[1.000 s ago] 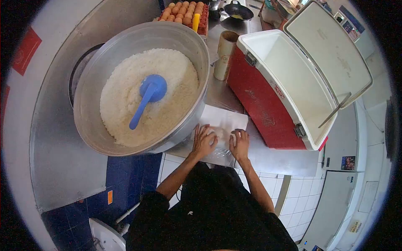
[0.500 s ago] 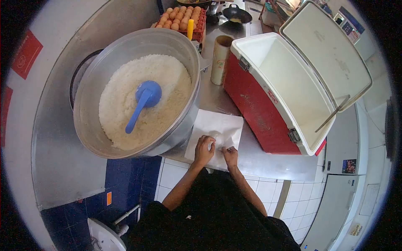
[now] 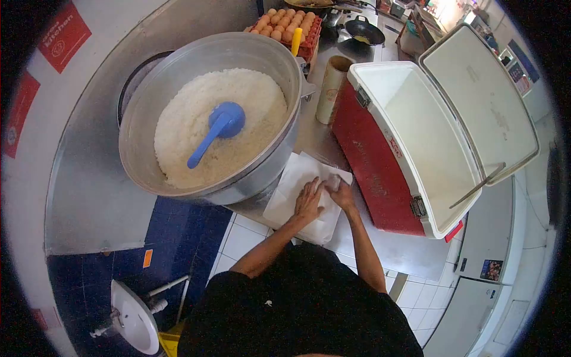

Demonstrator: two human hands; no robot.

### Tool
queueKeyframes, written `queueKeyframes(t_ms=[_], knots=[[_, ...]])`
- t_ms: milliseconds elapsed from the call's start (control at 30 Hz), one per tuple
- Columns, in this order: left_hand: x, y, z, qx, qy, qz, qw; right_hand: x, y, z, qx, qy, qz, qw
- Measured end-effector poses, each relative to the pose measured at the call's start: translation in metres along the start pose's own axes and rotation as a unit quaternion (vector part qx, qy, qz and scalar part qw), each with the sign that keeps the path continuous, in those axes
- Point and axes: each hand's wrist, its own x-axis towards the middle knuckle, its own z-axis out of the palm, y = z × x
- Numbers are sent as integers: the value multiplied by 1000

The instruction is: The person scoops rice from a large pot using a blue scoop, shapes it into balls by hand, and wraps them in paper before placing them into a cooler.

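White paper sheets (image 3: 286,199) lie on the steel counter in front of me. My left hand (image 3: 308,200) rests on the paper with its fingers spread and nothing held. To its right, my right hand (image 3: 340,193) touches the upper right part of the sheets, its fingers bent over the paper; whether it pinches anything is too small to tell. Left of the paper stands a large metal pot (image 3: 256,169) of white rice (image 3: 196,98). A blue scoop (image 3: 227,120) lies on the rice.
An open red and white cooler (image 3: 375,160) stands at the right, its lid (image 3: 482,89) tilted back. Behind are a cardboard tube (image 3: 333,90), a tray of eggs (image 3: 285,25) and a black pan (image 3: 364,31). A white sink (image 3: 134,318) is at the lower left.
The view has shifted. My left hand has gone from curled fingers to spread on the paper. My right hand has moved up to the sheets' upper right part, and the sheets lie differently.
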Motion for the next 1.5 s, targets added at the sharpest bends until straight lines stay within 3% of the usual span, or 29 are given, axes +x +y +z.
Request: queueKeyframes(t_ms=[33, 100, 200, 233, 300, 433, 567, 700, 800, 867, 900, 933, 967, 1000, 1033, 1067, 1100, 1167, 1200, 1267, 1300, 1333, 1400, 1433, 1467, 1500], knots=[[3, 1, -7, -51, 21, -1, 998, -3, -8, -7, -2, -3, -2, 1000], [12, -5, -23, -77, 59, -1, 995, -6, -25, -16, 38, -12, -93, 995], [21, -15, -60, 74, 141, 96, 982, -52, -54, -15, 6, -36, -150, 988], [20, -29, -58, 70, 140, 93, 983, -69, -57, -12, -30, -49, -189, 980], [16, -61, -53, 93, 29, 131, 987, -93, -50, 0, -47, -43, -190, 980], [-25, -102, -32, -26, -9, 118, 993, -115, -6, 32, -49, -4, -182, 982], [-48, -120, -16, -48, -12, 138, 989, -115, -2, 41, -41, 62, -198, 977], [-51, -96, -37, -58, 70, 145, 985, -112, -39, 22, -97, 76, -230, 965], [-44, -119, -22, -30, 68, 183, 980, -107, -14, 32, -107, 26, -196, 974], [-31, -133, -13, -20, 47, 212, 976, -95, 21, 49, -103, -40, -76, 991], [-17, -132, -12, -81, -38, 138, 986, -86, 8, 43, -104, -40, -74, 991], [-1, -130, -12, -140, -122, 63, 981, -73, -5, 35, -60, -55, 70, 994], [14, -120, -23, -141, -122, 65, 980, -61, -17, 30, -14, -68, 213, 975], [27, -101, -43, -86, -167, 41, 981, -55, -16, 33, -13, -66, 215, 974], [35, -88, -52, -30, -212, 16, 977, -51, -11, 38, -100, -38, 147, 983], [44, -86, -44, -29, -212, 19, 977, -44, -5, 43, -187, -8, 75, 980], [54, -87, -30, 44, -186, 32, 981, -35, 2, 46, -187, -4, 76, 979], [62, -97, -7, 117, -163, 53, 978, -23, 16, 49, -293, -92, 15, 952], [65, -101, 1, 148, -142, 106, 973, -20, 12, 45, -292, -86, 23, 952], [69, -102, 4, 180, -122, 169, 961, -12, 6, 40, -253, -178, 97, 946], [66, -99, -3, 141, -160, 151, 965, -17, 9, 43, -252, -172, 104, 947], [63, -98, -11, 104, -197, 132, 966, -25, 11, 50, -231, -102, 98, 963], [39, -99, -19, 35, -162, 105, 980, -51, -15, 49, -171, 21, 61, 983], [22, -103, -14, 16, -95, 105, 990, -68, -30, 54, -130, 98, 48, 986], [1, -106, -8, -5, -29, 103, 994, -83, -34, 62, -123, 135, 26, 983], [-17, -107, -4, -3, -33, 107, 994, -97, -32, 68, -58, 129, 41, 989]])
